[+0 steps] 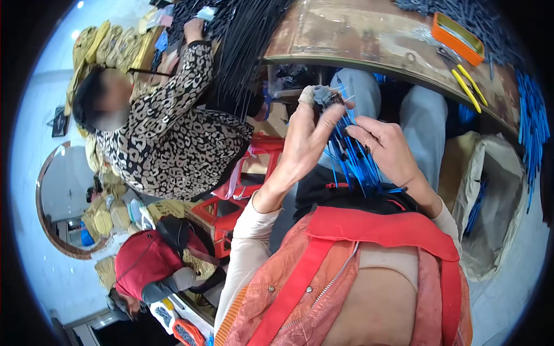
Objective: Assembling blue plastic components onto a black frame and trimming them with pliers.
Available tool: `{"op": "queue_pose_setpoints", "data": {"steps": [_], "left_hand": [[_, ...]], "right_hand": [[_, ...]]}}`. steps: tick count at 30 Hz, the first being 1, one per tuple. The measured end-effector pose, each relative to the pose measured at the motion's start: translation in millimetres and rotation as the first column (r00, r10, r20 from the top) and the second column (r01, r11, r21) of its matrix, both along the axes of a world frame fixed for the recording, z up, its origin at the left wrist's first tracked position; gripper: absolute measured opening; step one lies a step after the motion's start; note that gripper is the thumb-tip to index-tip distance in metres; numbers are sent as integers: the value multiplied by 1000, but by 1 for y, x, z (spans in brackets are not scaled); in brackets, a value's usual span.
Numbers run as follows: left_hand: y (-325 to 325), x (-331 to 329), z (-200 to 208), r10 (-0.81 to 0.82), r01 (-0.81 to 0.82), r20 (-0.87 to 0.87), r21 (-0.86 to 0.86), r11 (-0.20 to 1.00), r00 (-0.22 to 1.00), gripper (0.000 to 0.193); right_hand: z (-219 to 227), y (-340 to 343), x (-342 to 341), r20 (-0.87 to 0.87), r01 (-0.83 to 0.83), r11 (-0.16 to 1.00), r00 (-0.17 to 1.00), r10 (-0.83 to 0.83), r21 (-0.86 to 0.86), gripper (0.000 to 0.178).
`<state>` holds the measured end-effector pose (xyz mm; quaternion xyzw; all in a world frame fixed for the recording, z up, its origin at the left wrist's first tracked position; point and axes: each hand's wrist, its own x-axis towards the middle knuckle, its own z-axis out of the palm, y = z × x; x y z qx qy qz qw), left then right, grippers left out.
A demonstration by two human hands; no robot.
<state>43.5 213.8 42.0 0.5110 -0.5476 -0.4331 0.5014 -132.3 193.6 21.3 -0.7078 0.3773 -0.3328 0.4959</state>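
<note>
A bundle of thin blue strips with dark pieces among them point(356, 164) hangs over my lap, its lower ends fanning out. My left hand point(309, 135) is closed round the upper end of the bundle. A tan cover wraps one of its fingertips, and a grey clump point(324, 97) shows beside it. My right hand point(391, 147) pinches at the right side of the same bundle, its thumb and fingers bent in among the strips. A few pale thin tips stick out above the hands. The exact spot of each grip is partly hidden by my fingers.
Ahead is a worn wooden table point(346, 29) with an orange box point(459, 39), yellow-handled pliers point(468, 86) and dark strips. A pale sack point(490, 230) stands at right, near hanging blue strips point(532, 127). Another person point(167, 132) sits at left by red stools point(216, 219).
</note>
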Motion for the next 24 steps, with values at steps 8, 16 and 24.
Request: {"op": "queue_pose_setpoints", "data": {"steps": [8, 16, 24], "left_hand": [[36, 36, -13, 147, -145, -31, 46, 988, 989, 21], [55, 60, -2, -7, 31, -187, 127, 991, 982, 31], [27, 70, 3, -210, 272, -289, 192, 943, 934, 31]], "right_hand": [[-17, 18, 34, 174, -40, 999, 984, 39, 0, 18], [-10, 16, 52, 27, -161, 976, 986, 167, -144, 14], [-16, 16, 52, -30, -87, 927, 996, 82, -365, 19]]}}
